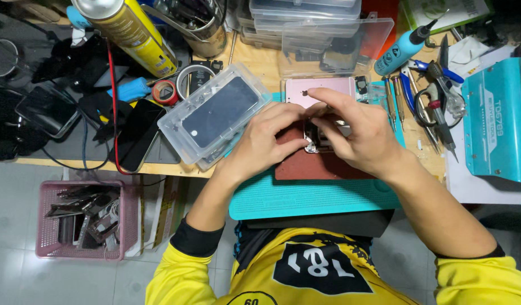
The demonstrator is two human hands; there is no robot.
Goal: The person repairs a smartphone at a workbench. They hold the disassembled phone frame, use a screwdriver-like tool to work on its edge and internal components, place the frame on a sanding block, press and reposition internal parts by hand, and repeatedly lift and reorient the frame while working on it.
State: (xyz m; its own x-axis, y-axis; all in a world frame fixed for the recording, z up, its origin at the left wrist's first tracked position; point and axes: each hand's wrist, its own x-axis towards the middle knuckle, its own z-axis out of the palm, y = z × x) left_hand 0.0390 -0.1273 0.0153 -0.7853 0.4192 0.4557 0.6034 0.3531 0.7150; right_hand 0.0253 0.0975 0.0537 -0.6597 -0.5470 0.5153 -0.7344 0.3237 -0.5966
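Cluttered wooden surface [260, 62]; both hands, left hand [266, 141] and right hand [356, 133], pinch together on an opened pink phone [320, 90] (likely light, fragile; best gripped by its edges).

phone repair workshop | spare screens [220, 111], screwdrivers [394, 97], tweezers [439, 110], teal mat [305, 197]

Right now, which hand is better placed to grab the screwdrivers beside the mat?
Probably the right hand: the screwdrivers lie just off its side of the pink phone, while the left hand would have to cross over it.
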